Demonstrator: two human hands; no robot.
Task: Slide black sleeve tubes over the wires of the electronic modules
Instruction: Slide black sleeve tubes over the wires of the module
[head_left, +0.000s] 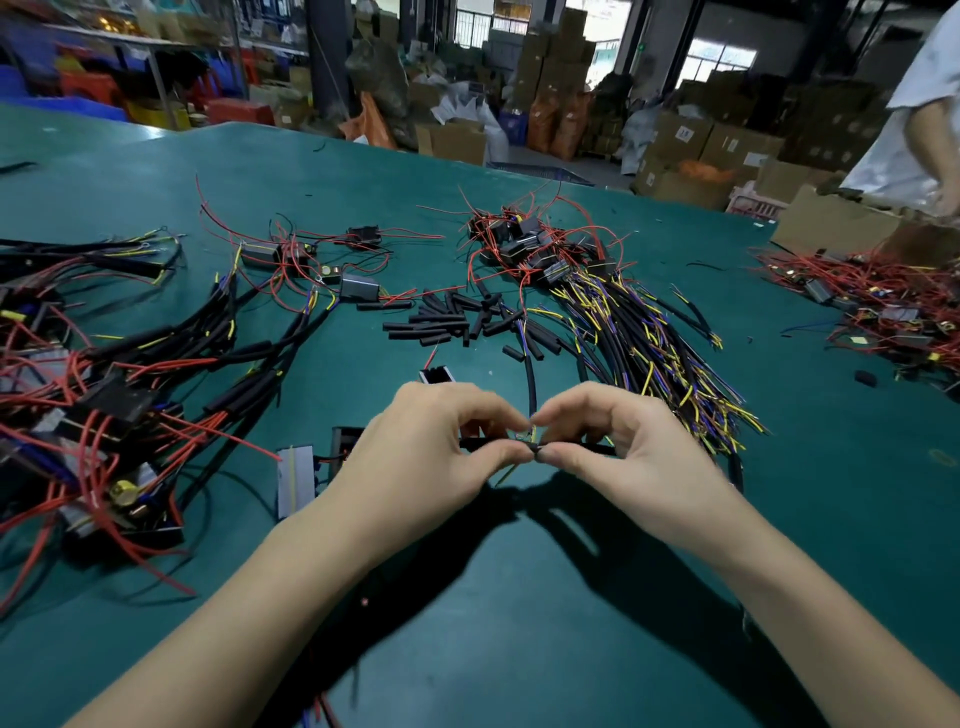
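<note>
**A:** so what's going on right in front, can you tell?

**B:** yeah, both hands meet just above the worktop (493, 597). The left hand (441, 457) has its grip pinched on a black cable end, thumb and forefinger clamped round it. The right hand (618, 452) pinches a black sleeve tube (571, 448) the same way, lying crosswise, its mouth right at the left fingertips. A few thin yellowish wire tips (524, 434) poke out between the two pinches.

**B:** looks to me like the threading step: wires are just at the tube's mouth, not through yet.

**A:** and next?

**B:** I'd guess bunch the strands tight so none splays, then push the tube leftward along the cable. One stray strand catching the rim would jam it.

**A:** where's the module?

**B:** a grey-and-black module (296, 480) lies just left of the left wrist, probably the one on this cable, but the hand hides the link.

**A:** further out?

**B:** loose pile of spare tubes (457, 317) mid-worktop, sleeved bundles (171, 364) heaped on the left, unsleeved ones with yellow and blue ends (649, 353) on the right. Green mat all over. Beyond the far edge: stacked cardboard boxes (691, 135), shelving, and another person's arm (930, 145) at the right corner over an open carton.
</note>
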